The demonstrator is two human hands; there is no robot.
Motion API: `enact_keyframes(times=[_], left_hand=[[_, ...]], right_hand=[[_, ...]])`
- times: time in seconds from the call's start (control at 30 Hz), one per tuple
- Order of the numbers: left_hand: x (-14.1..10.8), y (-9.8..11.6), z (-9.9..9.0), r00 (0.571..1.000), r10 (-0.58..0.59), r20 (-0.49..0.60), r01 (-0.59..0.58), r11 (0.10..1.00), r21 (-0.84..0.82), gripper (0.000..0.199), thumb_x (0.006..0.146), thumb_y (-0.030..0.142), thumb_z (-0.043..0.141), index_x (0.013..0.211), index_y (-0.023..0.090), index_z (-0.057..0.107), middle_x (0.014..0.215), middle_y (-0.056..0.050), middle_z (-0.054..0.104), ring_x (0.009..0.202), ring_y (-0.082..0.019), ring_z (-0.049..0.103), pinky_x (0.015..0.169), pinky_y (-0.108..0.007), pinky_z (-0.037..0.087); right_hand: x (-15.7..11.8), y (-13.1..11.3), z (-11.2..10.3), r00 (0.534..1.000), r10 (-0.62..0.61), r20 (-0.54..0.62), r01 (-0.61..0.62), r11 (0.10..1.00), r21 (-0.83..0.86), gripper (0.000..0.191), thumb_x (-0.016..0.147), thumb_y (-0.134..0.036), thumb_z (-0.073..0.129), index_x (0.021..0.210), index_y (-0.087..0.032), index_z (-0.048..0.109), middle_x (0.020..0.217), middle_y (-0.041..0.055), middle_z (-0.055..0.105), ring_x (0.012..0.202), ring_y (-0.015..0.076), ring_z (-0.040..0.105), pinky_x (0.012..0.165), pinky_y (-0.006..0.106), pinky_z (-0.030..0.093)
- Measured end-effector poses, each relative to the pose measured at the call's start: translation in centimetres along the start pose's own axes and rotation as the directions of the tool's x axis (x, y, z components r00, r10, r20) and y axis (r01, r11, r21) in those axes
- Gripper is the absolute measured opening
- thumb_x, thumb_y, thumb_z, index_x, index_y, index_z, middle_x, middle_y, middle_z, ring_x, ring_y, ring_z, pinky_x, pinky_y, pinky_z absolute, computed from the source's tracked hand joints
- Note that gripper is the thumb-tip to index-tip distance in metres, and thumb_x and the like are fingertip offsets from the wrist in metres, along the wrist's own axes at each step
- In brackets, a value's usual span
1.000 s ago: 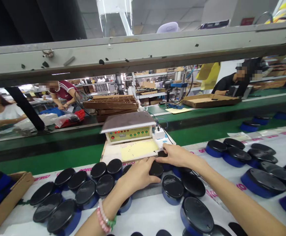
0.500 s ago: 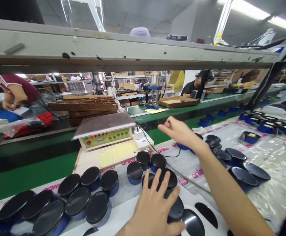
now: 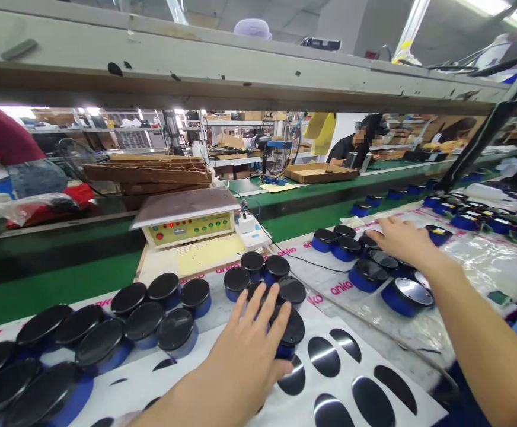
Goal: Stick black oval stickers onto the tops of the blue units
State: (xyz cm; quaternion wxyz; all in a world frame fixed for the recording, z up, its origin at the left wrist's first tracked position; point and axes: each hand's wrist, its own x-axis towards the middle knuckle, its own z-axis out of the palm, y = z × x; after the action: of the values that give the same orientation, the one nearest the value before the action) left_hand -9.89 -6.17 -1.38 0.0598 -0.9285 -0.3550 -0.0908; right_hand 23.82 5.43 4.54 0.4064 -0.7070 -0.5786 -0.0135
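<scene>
Both hands are open, fingers spread. Left hand (image 3: pixel 245 350) lies flat on a black-topped blue disc (image 3: pixel 290 330) near the tester box (image 3: pixel 187 222). Right hand (image 3: pixel 401 238) rests on the right group of discs (image 3: pixel 365 273) on the desk (image 3: pixel 223 385).

Your left hand (image 3: pixel 245 356) covers part of the round black-topped unit (image 3: pixel 291 329) beneath its fingers, so you cannot tell how firmly it presses there. Your right hand (image 3: pixel 403 239) hides the units just behind it, and whether it touches one is unclear. Your right forearm runs out of the picture's bottom right corner. At the table's left edge, the dark discs (image 3: pixel 0 379) are cut off. The tester's (image 3: pixel 187 222) panel labels are too small to read.
</scene>
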Motion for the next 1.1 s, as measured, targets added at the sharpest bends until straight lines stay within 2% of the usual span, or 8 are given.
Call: enact_keyframes(times=[0.13, 0.27, 0.3, 0.37, 0.57, 0.77, 0.97, 1.1], left_hand=[[-6.2, -0.8, 1.6, 0.982, 0.123, -0.146, -0.090, 0.973, 0.212, 0.047, 0.088, 0.051, 0.046, 0.119, 0.017, 0.059, 0.124, -0.010, 0.061, 0.112, -0.028, 0.057, 0.094, -0.038, 0.043], [-11.5, -1.3, 4.9, 0.975, 0.015, -0.222, 0.060, 0.943, 0.327, 0.066, 0.085, 0.064, 0.038, 0.135, 0.021, 0.044, 0.132, -0.005, 0.055, 0.122, -0.025, 0.046, 0.106, -0.034, 0.028], [-12.4, -1.3, 5.4, 0.976, -0.001, -0.216, 0.077, 0.935, 0.346, 0.068, 0.085, 0.064, 0.038, 0.137, 0.021, 0.040, 0.133, -0.004, 0.054, 0.123, -0.024, 0.045, 0.107, -0.035, 0.025], [-13.5, -1.2, 5.7, 0.984, -0.017, -0.179, 0.081, 0.929, 0.361, 0.066, 0.087, 0.059, 0.041, 0.139, 0.020, 0.037, 0.134, -0.005, 0.053, 0.123, -0.024, 0.045, 0.108, -0.035, 0.023], [-15.0, -0.7, 3.8, 0.993, -0.093, -0.076, 0.112, 0.945, 0.308, 0.063, 0.088, 0.050, 0.045, 0.142, 0.020, 0.029, 0.143, -0.004, 0.042, 0.128, -0.024, 0.040, 0.105, -0.035, 0.029], [-13.4, -0.3, 5.3, 0.985, -0.021, -0.173, 0.093, 0.902, 0.421, 0.056, 0.089, 0.051, 0.042, 0.134, 0.018, 0.045, 0.138, -0.003, 0.049, 0.125, -0.025, 0.042, 0.106, -0.037, 0.027], [-12.1, 0.2, 6.9, 0.983, 0.072, -0.167, 0.014, 0.887, 0.461, 0.042, 0.095, 0.038, 0.035, 0.129, 0.019, 0.050, 0.133, 0.000, 0.054, 0.120, -0.020, 0.046, 0.112, -0.039, 0.015], [-12.5, -0.2, 6.6, 0.973, 0.077, -0.219, 0.034, 0.887, 0.461, 0.038, 0.097, 0.036, 0.031, 0.125, 0.024, 0.054, 0.132, 0.002, 0.055, 0.117, -0.018, 0.049, 0.113, -0.039, 0.014]], right_hand=[[-6.9, -2.1, -3.0, 0.906, -0.151, 0.395, 0.140, 0.988, 0.057, 0.026, 0.076, -0.034, 0.067, 0.099, -0.021, 0.068, 0.093, 0.0030, 0.068, 0.085, 0.0200, 0.063, 0.074, 0.031, 0.046], [-15.5, -4.7, -1.9, 0.463, -0.427, 0.777, 0.277, 0.902, 0.331, 0.018, 0.088, -0.038, 0.052, 0.100, -0.032, 0.063, 0.102, -0.0012, 0.065, 0.092, 0.0181, 0.061, 0.078, 0.027, 0.049], [-17.1, -5.2, -0.9, 0.414, -0.436, 0.799, 0.274, 0.897, 0.348, 0.018, 0.089, -0.036, 0.050, 0.101, -0.034, 0.062, 0.105, -0.0018, 0.064, 0.096, 0.0185, 0.060, 0.082, 0.028, 0.049], [-19.3, -5.7, 1.5, 0.383, -0.438, 0.813, 0.272, 0.895, 0.354, 0.021, 0.090, -0.033, 0.048, 0.106, -0.035, 0.060, 0.112, -0.0017, 0.062, 0.104, 0.0203, 0.057, 0.089, 0.032, 0.047], [-20.7, -5.3, 4.5, 0.507, -0.483, 0.714, 0.339, 0.873, 0.349, 0.026, 0.091, -0.030, 0.044, 0.113, -0.029, 0.059, 0.112, 0.0044, 0.061, 0.109, 0.0244, 0.054, 0.092, 0.040, 0.045], [-21.1, -7.9, 3.7, 0.253, -0.582, 0.773, 0.361, 0.798, 0.482, 0.036, 0.083, -0.012, 0.050, 0.114, -0.029, 0.056, 0.126, 0.0034, 0.054, 0.118, 0.0244, 0.049, 0.097, 0.036, 0.040], [-18.9, -9.9, 5.7, 0.006, -0.558, 0.830, 0.449, 0.743, 0.496, 0.032, 0.075, -0.008, 0.056, 0.103, -0.023, 0.054, 0.102, 0.0022, 0.057, 0.094, 0.0216, 0.058, 0.077, 0.031, 0.046], [-18.5, -10.6, 5.9, -0.080, -0.584, 0.808, 0.505, 0.675, 0.538, 0.033, 0.074, -0.007, 0.059, 0.102, -0.023, 0.054, 0.102, 0.0016, 0.057, 0.095, 0.0209, 0.057, 0.074, 0.028, 0.045]])
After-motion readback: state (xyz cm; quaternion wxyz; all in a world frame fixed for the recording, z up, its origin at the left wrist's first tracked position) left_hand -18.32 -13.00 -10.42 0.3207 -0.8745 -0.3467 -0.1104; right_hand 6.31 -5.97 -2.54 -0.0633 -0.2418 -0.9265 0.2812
